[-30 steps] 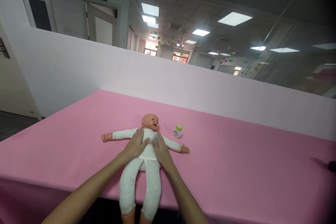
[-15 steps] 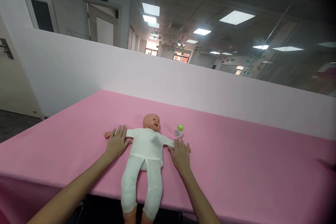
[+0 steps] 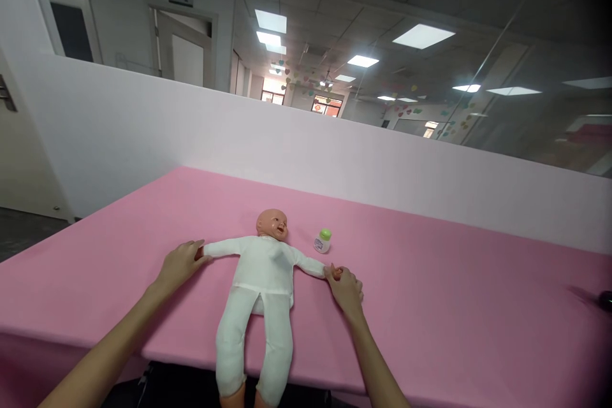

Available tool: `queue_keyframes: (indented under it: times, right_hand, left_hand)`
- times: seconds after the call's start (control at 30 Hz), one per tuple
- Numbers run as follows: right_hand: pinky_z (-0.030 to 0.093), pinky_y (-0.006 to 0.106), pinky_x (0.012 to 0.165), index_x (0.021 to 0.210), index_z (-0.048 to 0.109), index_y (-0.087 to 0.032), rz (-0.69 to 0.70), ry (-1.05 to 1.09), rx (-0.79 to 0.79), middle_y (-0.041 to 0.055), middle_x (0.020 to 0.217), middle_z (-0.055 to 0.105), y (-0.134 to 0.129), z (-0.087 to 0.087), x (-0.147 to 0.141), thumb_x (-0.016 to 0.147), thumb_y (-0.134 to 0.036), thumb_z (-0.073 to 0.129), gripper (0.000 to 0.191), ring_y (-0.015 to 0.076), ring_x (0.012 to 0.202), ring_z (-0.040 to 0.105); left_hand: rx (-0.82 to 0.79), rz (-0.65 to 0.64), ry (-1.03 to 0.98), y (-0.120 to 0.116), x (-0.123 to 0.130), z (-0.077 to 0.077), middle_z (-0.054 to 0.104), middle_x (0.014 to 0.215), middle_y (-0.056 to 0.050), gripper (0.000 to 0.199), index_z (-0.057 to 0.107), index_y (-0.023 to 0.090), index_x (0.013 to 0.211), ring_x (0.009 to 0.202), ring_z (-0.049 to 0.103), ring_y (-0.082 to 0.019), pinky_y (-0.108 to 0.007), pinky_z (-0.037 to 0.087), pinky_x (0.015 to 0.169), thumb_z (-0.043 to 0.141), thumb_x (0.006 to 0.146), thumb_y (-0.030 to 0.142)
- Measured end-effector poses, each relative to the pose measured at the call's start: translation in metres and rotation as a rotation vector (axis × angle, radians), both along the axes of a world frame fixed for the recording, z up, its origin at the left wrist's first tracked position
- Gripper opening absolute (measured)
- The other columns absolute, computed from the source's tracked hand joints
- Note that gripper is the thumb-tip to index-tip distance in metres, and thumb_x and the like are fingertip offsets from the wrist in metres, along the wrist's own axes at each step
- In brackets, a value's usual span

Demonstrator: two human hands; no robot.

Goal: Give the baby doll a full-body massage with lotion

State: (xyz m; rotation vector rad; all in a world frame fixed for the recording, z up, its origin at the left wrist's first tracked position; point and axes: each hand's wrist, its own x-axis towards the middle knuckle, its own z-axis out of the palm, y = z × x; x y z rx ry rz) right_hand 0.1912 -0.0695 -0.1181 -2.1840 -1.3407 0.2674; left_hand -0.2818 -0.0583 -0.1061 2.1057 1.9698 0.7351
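Now the left hand [image 3: 180,266] closes around one of the doll's hands, and the right hand [image 3: 346,290] pinches the other between thumb and fingers! The white-clad doll [image 3: 265,268] lies face-up, arms outstretched, on the pink cloth [image 3: 430,306] (green-lidded jar [image 3: 322,241] near its sleeve, beside the head).

Worktop [image 3: 454,306]: pink cover
Doll [image 3: 265,264]: on its back, feet past near edge
Jar [image 3: 322,242]: upright, towards far edge
Dark object [image 3: 605,301]: far right, unclear
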Motion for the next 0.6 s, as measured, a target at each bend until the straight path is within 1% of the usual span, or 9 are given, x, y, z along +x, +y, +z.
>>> queue_keyframes:
  times: [0.1,0.17,0.23,0.33,0.4,0.43,0.5,0.53,0.6]
  right_hand:
    - [0.05,0.046,0.092,0.117,0.056,-0.019,0.064,0.253,0.126,0.0177,0.115,0.07,0.0,-0.003,0.004,0.074,-0.067,0.068,0.066,0.0373,0.112,0.064]
    - [0.053,0.04,0.085,0.117,0.052,-0.02,0.096,0.404,0.24,0.0135,0.111,0.072,0.0,-0.007,0.004,0.068,-0.065,0.075,0.07,0.0322,0.102,0.069]
    - [0.056,0.038,0.08,0.116,0.052,-0.022,0.11,0.527,0.363,0.0106,0.108,0.072,-0.001,-0.01,0.002,0.066,-0.064,0.077,0.07,0.0289,0.095,0.071]
    - [0.058,0.035,0.076,0.117,0.058,-0.021,0.086,0.725,0.526,0.0107,0.111,0.073,-0.001,-0.007,-0.008,0.068,-0.064,0.077,0.068,0.0273,0.095,0.072]
    - [0.059,0.036,0.081,0.112,0.067,-0.019,0.063,0.802,0.579,0.0121,0.112,0.075,0.0,0.003,-0.017,0.067,-0.06,0.08,0.063,0.0293,0.102,0.072]
    - [0.058,0.037,0.086,0.109,0.071,-0.017,0.064,0.812,0.596,0.0125,0.113,0.076,0.002,0.01,-0.021,0.067,-0.057,0.082,0.059,0.0304,0.106,0.071]
    - [0.056,0.039,0.092,0.105,0.076,-0.016,0.092,0.799,0.62,0.0126,0.111,0.078,0.007,0.027,-0.031,0.068,-0.054,0.083,0.054,0.0318,0.11,0.07]
    - [0.056,0.039,0.093,0.105,0.077,-0.015,0.119,0.791,0.63,0.0123,0.11,0.078,0.013,0.037,-0.036,0.069,-0.053,0.083,0.052,0.0321,0.109,0.07]
    - [0.056,0.041,0.093,0.105,0.079,-0.016,0.197,0.798,0.642,0.0116,0.109,0.079,0.028,0.054,-0.046,0.071,-0.052,0.082,0.049,0.0319,0.109,0.071]
  left_hand:
    - [-0.014,-0.065,-0.184,-0.003,-0.001,0.0,0.074,0.09,-0.008,0.036,0.073,0.022,0.1,0.083,0.068,-0.028,-0.029,0.04,0.062,0.064,0.085,0.054]
    - [-0.013,-0.096,-0.392,-0.001,-0.001,-0.003,0.075,0.087,-0.007,0.041,0.074,0.021,0.106,0.079,0.069,-0.027,-0.03,0.044,0.062,0.066,0.083,0.053]
    - [0.018,-0.067,-0.621,0.002,-0.001,-0.006,0.076,0.092,-0.007,0.052,0.071,0.019,0.12,0.082,0.07,-0.027,-0.031,0.049,0.067,0.07,0.08,0.052]
    - [0.086,0.058,-0.87,0.009,0.0,-0.008,0.076,0.104,-0.009,0.068,0.065,0.019,0.133,0.092,0.071,-0.027,-0.034,0.055,0.075,0.08,0.073,0.047]
    - [0.108,0.15,-1.059,0.014,0.001,-0.01,0.076,0.107,-0.01,0.072,0.065,0.019,0.134,0.095,0.072,-0.026,-0.035,0.057,0.08,0.086,0.069,0.043]
    - [0.113,0.205,-1.172,0.018,0.003,-0.01,0.076,0.108,-0.01,0.07,0.066,0.019,0.131,0.096,0.073,-0.026,-0.037,0.058,0.082,0.088,0.069,0.042]
    - [0.112,0.288,-1.376,0.03,0.008,-0.01,0.076,0.109,-0.011,0.057,0.071,0.018,0.119,0.099,0.073,-0.025,-0.039,0.059,0.089,0.091,0.068,0.038]
    - [0.114,0.302,-1.455,0.037,0.012,-0.009,0.076,0.11,-0.011,0.048,0.074,0.017,0.11,0.102,0.073,-0.025,-0.039,0.059,0.093,0.091,0.069,0.035]
    - [0.126,0.256,-1.572,0.054,0.022,-0.005,0.076,0.113,-0.012,0.031,0.077,0.017,0.098,0.109,0.072,-0.024,-0.038,0.057,0.101,0.09,0.072,0.029]
